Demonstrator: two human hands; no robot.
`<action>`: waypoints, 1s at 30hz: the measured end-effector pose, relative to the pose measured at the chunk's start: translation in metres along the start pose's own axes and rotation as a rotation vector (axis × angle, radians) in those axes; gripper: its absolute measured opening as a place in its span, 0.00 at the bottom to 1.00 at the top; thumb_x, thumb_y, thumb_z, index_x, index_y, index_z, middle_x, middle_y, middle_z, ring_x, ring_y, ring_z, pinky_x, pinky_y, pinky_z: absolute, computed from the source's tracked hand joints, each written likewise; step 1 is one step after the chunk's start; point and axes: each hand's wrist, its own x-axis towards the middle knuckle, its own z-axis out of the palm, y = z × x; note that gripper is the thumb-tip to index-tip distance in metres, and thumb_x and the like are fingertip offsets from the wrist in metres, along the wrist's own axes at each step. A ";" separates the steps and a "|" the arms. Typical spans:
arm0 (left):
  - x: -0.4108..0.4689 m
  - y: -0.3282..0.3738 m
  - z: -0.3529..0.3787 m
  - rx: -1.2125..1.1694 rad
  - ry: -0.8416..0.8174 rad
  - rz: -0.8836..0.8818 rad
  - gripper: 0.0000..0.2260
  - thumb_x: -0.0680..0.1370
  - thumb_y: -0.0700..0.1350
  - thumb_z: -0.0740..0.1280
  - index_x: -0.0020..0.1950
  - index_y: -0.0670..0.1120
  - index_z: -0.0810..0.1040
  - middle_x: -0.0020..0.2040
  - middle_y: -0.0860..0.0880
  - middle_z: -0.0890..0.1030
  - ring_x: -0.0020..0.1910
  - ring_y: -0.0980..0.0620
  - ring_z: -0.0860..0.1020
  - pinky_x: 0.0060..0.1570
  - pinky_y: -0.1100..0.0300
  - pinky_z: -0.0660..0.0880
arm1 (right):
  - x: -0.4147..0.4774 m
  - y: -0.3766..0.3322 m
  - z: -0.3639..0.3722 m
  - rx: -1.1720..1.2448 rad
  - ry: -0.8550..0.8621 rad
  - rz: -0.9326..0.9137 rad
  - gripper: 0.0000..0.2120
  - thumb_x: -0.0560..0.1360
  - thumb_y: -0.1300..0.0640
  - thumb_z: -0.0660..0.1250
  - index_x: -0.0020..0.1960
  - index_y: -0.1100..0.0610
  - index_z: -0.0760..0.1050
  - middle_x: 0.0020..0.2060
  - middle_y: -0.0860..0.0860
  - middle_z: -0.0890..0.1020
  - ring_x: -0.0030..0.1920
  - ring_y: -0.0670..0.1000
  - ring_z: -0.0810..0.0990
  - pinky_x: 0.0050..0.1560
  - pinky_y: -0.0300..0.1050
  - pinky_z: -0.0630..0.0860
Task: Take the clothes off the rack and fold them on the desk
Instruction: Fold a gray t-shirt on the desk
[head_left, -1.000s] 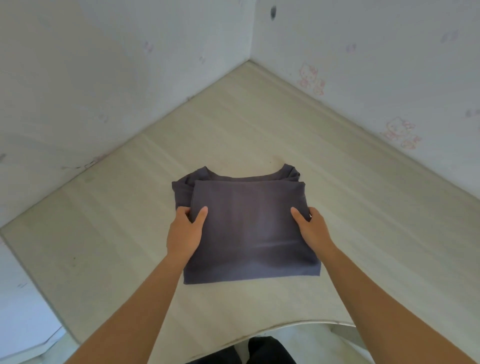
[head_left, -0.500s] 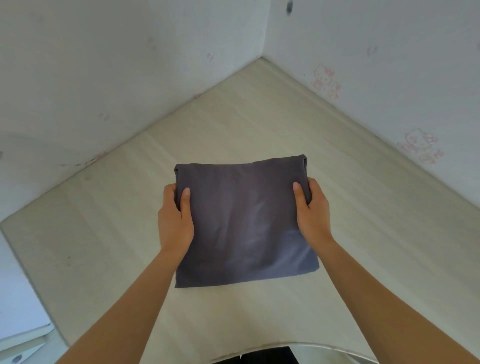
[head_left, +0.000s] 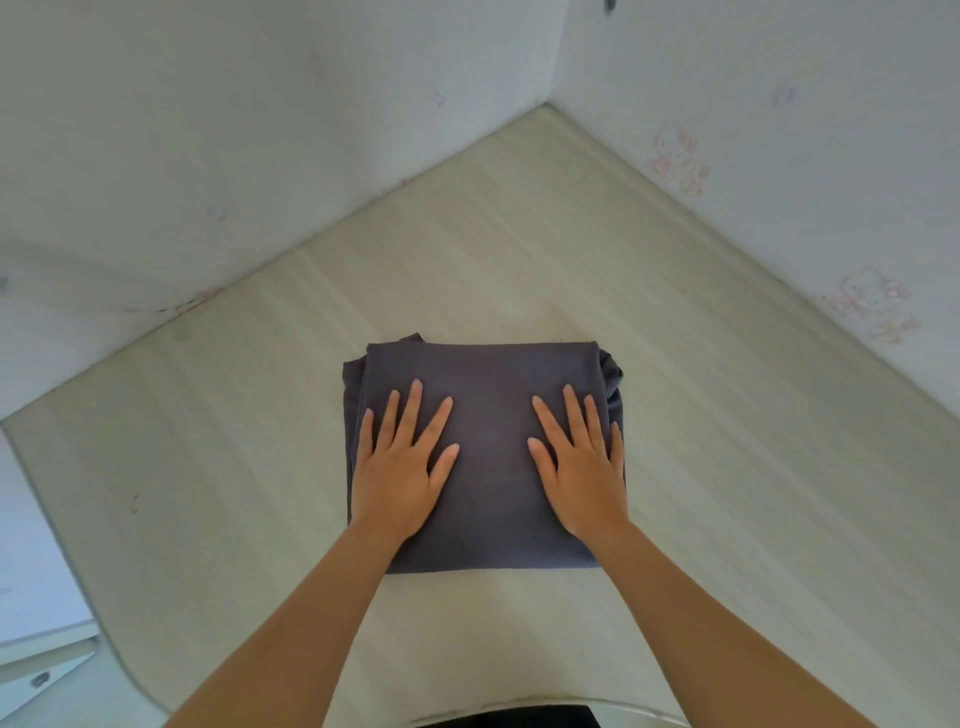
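A dark grey garment (head_left: 488, 395) lies folded into a compact rectangle on the pale wooden desk (head_left: 701, 467). My left hand (head_left: 402, 462) lies flat on its left half, fingers straight and spread. My right hand (head_left: 579, 462) lies flat on its right half in the same way. Both palms press down on the top layer. A little bunched cloth sticks out at the garment's far left and far right corners. No rack shows in the head view.
The desk fits into a corner between two white walls (head_left: 208, 130), the right one with faint pink cartoon stickers (head_left: 675, 161). The desk's curved front edge (head_left: 519, 712) runs just below my forearms. A white ledge (head_left: 47, 660) sits at the lower left.
Both hands gripped the garment's side edges and carried the near part over the far part. They have since released the edges and now lie flat on top of the folded cloth.
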 end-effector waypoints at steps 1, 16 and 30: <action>-0.001 -0.002 0.002 0.012 -0.001 -0.017 0.27 0.80 0.64 0.41 0.78 0.60 0.47 0.80 0.50 0.48 0.78 0.45 0.49 0.76 0.46 0.44 | -0.001 0.005 0.003 -0.014 -0.011 0.012 0.27 0.79 0.36 0.38 0.77 0.38 0.43 0.78 0.46 0.44 0.78 0.51 0.41 0.77 0.57 0.47; -0.004 -0.003 -0.028 -0.629 0.095 -0.559 0.22 0.76 0.56 0.68 0.69 0.57 0.68 0.64 0.44 0.65 0.55 0.43 0.71 0.57 0.49 0.72 | 0.021 0.018 -0.029 0.603 -0.067 0.442 0.28 0.73 0.47 0.69 0.70 0.40 0.62 0.60 0.55 0.72 0.58 0.58 0.72 0.54 0.47 0.71; -0.038 0.006 -0.030 -0.733 -0.256 -0.012 0.25 0.73 0.47 0.74 0.68 0.55 0.70 0.62 0.51 0.63 0.58 0.50 0.70 0.59 0.56 0.70 | -0.125 0.016 -0.009 0.490 0.032 0.607 0.29 0.80 0.53 0.61 0.77 0.43 0.53 0.71 0.54 0.63 0.61 0.61 0.75 0.56 0.52 0.74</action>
